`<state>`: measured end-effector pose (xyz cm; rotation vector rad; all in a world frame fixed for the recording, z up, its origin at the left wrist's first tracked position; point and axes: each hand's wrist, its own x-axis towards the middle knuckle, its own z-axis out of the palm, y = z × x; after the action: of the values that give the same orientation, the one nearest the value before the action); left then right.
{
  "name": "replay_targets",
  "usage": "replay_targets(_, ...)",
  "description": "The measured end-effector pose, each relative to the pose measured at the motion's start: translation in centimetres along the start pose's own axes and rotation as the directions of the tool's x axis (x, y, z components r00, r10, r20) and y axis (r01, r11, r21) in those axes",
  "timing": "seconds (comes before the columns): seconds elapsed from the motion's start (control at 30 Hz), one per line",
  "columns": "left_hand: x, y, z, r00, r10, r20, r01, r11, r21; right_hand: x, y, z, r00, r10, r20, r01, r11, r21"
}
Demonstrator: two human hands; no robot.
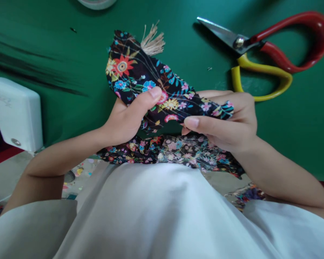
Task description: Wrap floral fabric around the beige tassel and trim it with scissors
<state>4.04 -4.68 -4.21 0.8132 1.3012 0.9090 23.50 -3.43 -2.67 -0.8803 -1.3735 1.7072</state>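
A strip of black floral fabric (151, 77) is stretched between my two hands above a green table. My left hand (126, 117) grips its lower left part, thumb pressed flat on the print and the other fingers hidden behind. On the right, my right hand (228, 120) pinches the narrow end, with the thumb below and fingers behind the cloth. A beige tassel (153, 41) sticks out past the fabric's upper edge. More floral cloth (175, 149) lies bunched along the table's near edge, against the white garment I wear.
Scissors (240, 42) with one red handle and a yellow one lie at the upper right of the green table (70, 104). A white box-shaped device (18, 111) stands at the left edge. Dark thin strands (29, 66) lie near it. A round pale object (97, 3) is cut off at the top.
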Motion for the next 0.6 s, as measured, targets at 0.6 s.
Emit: replay_targets(0.6,0.2,0.98,-0.54,0.966,-0.064,0.25,0.054,0.998,0.045,0.16,-0.17,-0.2,0.997,0.017,0.08,-0.026,0.993,0.117)
